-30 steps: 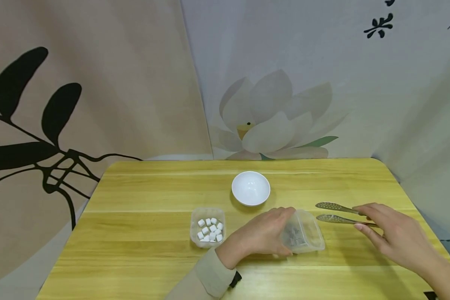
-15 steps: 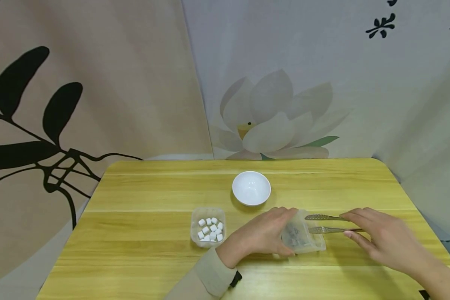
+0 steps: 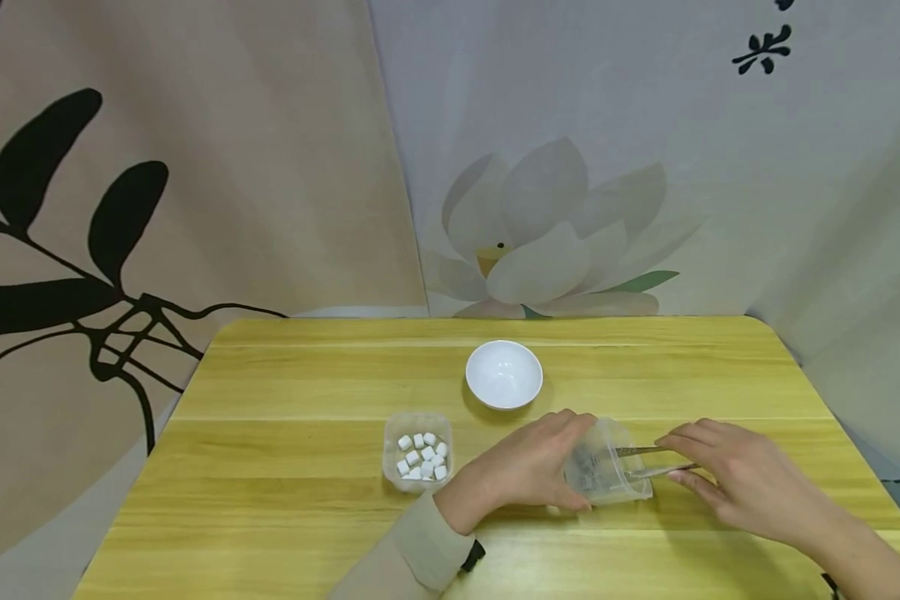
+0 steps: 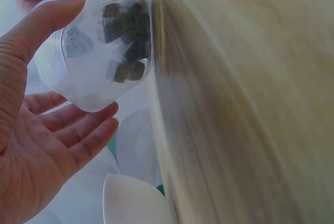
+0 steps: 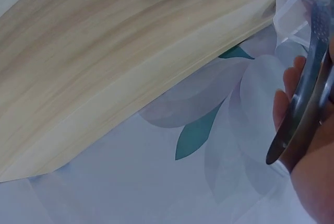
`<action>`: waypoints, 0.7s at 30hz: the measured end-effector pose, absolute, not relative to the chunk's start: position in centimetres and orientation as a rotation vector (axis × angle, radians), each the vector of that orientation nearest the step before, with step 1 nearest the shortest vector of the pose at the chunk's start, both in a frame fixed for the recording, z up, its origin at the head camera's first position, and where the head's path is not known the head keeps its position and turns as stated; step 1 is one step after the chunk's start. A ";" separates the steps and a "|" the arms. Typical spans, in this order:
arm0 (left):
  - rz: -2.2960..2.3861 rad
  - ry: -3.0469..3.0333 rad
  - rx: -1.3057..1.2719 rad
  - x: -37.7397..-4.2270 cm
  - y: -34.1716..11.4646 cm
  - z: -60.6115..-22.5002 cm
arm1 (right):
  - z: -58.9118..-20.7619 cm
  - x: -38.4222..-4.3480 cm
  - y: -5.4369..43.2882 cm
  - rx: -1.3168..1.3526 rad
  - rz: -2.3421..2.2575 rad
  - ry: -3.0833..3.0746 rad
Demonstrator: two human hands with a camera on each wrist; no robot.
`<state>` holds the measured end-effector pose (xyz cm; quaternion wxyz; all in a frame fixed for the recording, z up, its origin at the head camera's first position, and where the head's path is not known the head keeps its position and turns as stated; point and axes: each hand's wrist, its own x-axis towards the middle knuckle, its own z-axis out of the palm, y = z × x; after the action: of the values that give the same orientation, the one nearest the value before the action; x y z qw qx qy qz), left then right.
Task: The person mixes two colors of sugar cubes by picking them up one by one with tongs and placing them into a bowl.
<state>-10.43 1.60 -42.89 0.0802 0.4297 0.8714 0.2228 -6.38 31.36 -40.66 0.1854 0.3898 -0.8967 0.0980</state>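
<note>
Pale printed cloth [image 3: 270, 183] is hanging behind a yellow wood-grain counter [image 3: 285, 433], with dark leaves and a lotus showing on it. Nearest the person, the left hand [image 3: 528, 467] is gripping a clear, squarish plastic container [image 3: 607, 485], thumb on one side and fingers on the other, and is holding it tipped sideways so its mouth is facing the right hand [image 3: 742, 475], presumably to give easy access. That right hand is pinching silver metal tongs with dotted tips [image 5: 308, 85] between thumb and fingers; the two arms are standing slightly apart, their ends reaching inside the container. Dark, small cubes [image 4: 128, 31] are lying bunched along its lower wall, probably settled there by the tilt. Whether the container is resting on the counter or being held just above it, I cannot tell. Farther out, a second translucent squarish container [image 3: 414, 423] is standing upright to the left, holding white cubes [image 3: 427, 454], while a round, glossy white bowl [image 3: 504, 375] is sitting beyond the left hand, likely placed within reach of both. The left hand is hiding the tipped container's base from above, the dark cubes are overlapping too much to count, and the right wrist view is cutting off part of the right hand.
</note>
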 end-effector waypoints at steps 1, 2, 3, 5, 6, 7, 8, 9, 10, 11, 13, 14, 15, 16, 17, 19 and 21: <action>0.665 2.609 1.293 -10.4 1.6 -42.9 | -40.7 -6.4 31.2 1.107 0.277 -2.524; 0.664 2.610 1.297 -10.5 1.6 -42.9 | -40.7 -6.4 31.1 1.117 0.276 -2.521; 0.663 2.610 1.301 -10.5 1.6 -42.9 | -40.7 -6.5 31.0 1.128 0.278 -2.519; 0.657 2.610 1.304 -10.5 1.7 -42.9 | -40.7 -6.5 30.8 1.148 0.273 -2.516; 0.652 2.609 1.305 -10.5 1.7 -42.9 | -40.7 -6.6 30.7 1.157 0.274 -2.514; 0.647 2.610 1.304 -10.5 1.7 -42.8 | -40.8 -6.6 30.7 1.165 0.270 -2.513; 0.642 2.610 1.301 -10.5 1.7 -42.8 | -40.7 -6.7 30.6 1.172 0.268 -2.511; 0.636 2.610 1.297 -10.5 1.7 -42.7 | -40.7 -6.7 30.5 1.179 0.267 -2.510; 0.632 2.610 1.294 -10.5 1.8 -42.7 | -40.7 -6.7 30.5 1.184 0.269 -2.509; 0.628 2.611 1.292 -10.4 1.8 -42.7 | -40.6 -6.8 30.5 1.189 0.272 -2.507; 0.624 2.612 1.288 -10.4 1.8 -42.7 | -40.6 -6.9 30.4 1.200 0.278 -2.505; 0.624 2.612 1.286 -10.4 1.8 -42.7 | -40.5 -7.0 30.4 1.204 0.281 -2.505; 0.624 2.613 1.287 -10.4 1.8 -42.7 | -40.5 -7.0 30.3 1.211 0.285 -2.501; 0.623 2.615 1.288 -10.4 1.8 -42.7 | -40.4 -7.1 30.3 1.216 0.286 -2.497; 0.621 2.617 1.290 -10.4 1.8 -42.7 | -40.4 -7.2 30.3 1.218 0.286 -2.492; 0.613 2.623 1.294 -10.3 1.8 -42.7 | -40.4 -7.3 30.3 1.221 0.278 -2.482; 0.606 2.629 1.296 -10.3 1.9 -42.6 | -40.4 -7.3 30.2 1.223 0.278 -2.473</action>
<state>-10.30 1.87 -42.63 0.0741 0.4318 0.8759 0.2020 -7.34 30.22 -40.37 0.1834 0.4334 -0.8768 0.0987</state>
